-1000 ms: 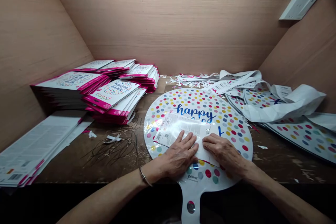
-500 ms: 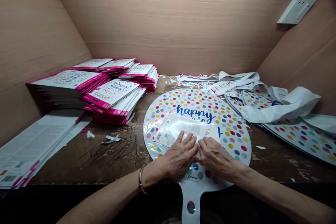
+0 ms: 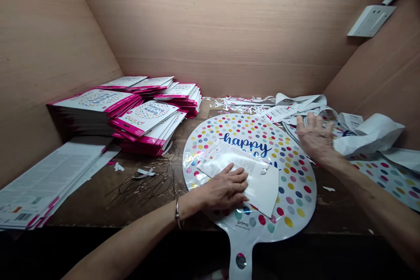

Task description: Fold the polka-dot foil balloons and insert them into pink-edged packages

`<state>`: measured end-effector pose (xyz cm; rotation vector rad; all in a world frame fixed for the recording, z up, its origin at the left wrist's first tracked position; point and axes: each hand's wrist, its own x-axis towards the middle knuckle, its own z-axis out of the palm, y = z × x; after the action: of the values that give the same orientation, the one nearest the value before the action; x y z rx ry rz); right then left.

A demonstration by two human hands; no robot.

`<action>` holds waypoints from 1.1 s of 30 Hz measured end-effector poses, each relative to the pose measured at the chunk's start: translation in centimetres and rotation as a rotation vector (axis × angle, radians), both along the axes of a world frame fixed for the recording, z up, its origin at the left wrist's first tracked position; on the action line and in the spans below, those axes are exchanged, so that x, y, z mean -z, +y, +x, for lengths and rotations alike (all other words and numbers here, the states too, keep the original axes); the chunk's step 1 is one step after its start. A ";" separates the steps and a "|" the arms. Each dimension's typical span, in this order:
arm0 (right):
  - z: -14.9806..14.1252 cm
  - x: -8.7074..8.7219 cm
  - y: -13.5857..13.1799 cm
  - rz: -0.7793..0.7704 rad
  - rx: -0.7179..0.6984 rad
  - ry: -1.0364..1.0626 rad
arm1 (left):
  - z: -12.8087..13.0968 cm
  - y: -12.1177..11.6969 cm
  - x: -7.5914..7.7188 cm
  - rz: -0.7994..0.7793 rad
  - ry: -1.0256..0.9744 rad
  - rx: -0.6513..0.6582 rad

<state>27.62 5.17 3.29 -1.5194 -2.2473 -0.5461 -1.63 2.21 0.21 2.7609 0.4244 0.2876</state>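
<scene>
A round foil balloon point(image 3: 288, 175) with coloured polka dots and blue "happy" lettering lies flat on the table, its tab pointing toward me. On it rests a folded white printed sheet point(image 3: 259, 183). My left hand point(image 3: 226, 186) lies flat on that sheet, holding nothing. My right hand point(image 3: 316, 138) is raised off the sheet with its fingers spread, above the far right edge of the balloon and close to a heap of loose balloons and white paper. Part of the balloon's lettering is hidden under the sheet.
Stacks of packaged balloons with pink edges point(image 3: 144, 120) stand at the left, with printed white sheets point(image 3: 55, 179) in front. Paper scraps point(image 3: 243, 104) lie at the back. More dotted balloons point(image 3: 390, 179) and white paper point(image 3: 369, 135) lie right. Wooden walls enclose the bench, with a wall socket point(image 3: 370, 20).
My right hand has left the sheet and moved up and to the right, its fingers now spread. The sheet's right part now shows. My left hand stays in place.
</scene>
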 end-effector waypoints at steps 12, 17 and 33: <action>-7.7 3.9 -12.0 -0.299 -0.402 0.070 | -2.9 -2.7 -1.7 0.123 0.089 -0.099; -8.1 4.4 -11.0 -0.248 -0.473 0.089 | -4.1 -5.0 0.5 0.154 -0.003 -0.206; -8.7 5.0 -12.7 -0.007 -0.563 -0.140 | -4.2 -7.1 1.3 0.356 -0.007 -0.243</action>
<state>18.92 -7.52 -1.72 -0.8005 -2.6291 -0.4770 -5.84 -4.93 -1.13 3.0500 0.7777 0.4722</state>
